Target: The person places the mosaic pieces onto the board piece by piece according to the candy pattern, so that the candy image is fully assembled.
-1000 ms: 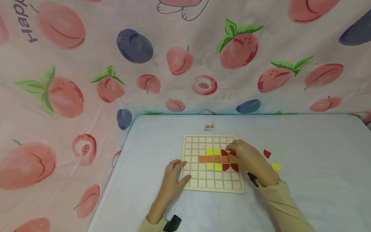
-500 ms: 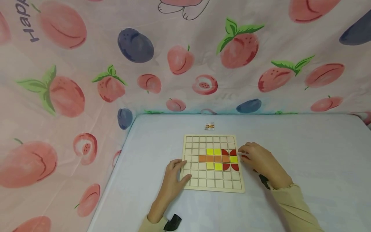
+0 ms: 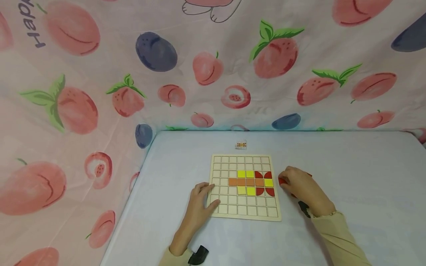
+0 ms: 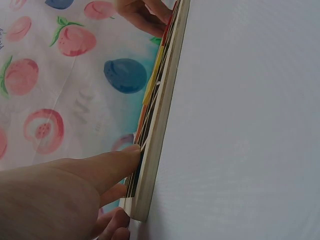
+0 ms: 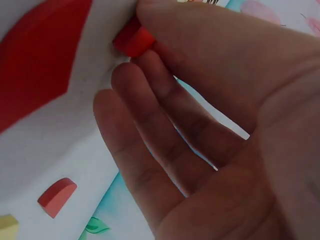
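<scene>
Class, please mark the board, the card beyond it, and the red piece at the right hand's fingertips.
Board point(image 3: 232, 200): head view, on a bare cell in its lower half.
Card point(image 3: 241, 144): head view, on the middle of its printed face.
Red piece point(image 5: 134, 42): right wrist view, on its visible middle.

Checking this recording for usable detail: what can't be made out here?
Head: print on the small card, too small to read.
Head: some cells of the board, covered by the left hand.
Right wrist: foreground red piece, cut off by frame edges.
Right wrist: yellow piece, cut off at lower left.
Right wrist: fingertip red piece, partly hidden by the right hand.
Left wrist: board pattern, too edge-on.
</scene>
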Available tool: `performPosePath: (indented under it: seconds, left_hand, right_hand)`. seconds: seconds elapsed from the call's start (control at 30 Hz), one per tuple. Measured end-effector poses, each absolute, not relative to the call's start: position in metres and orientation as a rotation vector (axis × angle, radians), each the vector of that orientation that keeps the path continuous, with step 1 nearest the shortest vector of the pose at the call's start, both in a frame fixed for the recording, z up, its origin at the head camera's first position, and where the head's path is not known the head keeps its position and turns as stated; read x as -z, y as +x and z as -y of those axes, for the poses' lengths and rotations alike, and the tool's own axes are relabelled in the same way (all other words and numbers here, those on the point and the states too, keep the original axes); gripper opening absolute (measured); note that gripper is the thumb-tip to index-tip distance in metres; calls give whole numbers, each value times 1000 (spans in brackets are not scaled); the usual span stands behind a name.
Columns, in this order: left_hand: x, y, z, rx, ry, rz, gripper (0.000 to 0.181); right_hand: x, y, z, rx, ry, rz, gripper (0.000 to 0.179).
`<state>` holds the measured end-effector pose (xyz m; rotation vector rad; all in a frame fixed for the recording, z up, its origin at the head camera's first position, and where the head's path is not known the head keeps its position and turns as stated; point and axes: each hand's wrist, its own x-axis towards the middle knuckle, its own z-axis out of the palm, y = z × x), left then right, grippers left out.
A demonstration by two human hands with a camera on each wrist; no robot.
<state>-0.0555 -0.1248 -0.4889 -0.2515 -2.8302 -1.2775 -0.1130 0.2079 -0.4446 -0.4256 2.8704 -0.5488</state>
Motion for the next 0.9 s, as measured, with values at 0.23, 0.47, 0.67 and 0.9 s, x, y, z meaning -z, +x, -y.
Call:
performPosePath:
  seconds: [0.23, 0.47, 0.67, 0.9]
  left_hand:
    - [490, -56, 125, 1291, -246, 2828, 52]
    - [490, -56, 125, 1283, -243, 2832, 52]
    - [489, -56, 125, 1282, -245, 2830, 52]
    - [490, -56, 125, 1279, -257, 2826, 52]
  right_hand:
    - [444, -113, -209, 586, -397, -2877, 19]
    - [441, -112, -206, 671, -361, -2854, 17]
    - [435, -113, -202, 710, -353, -2892, 16]
    - [426, -118, -191, 774, -497, -2961, 15]
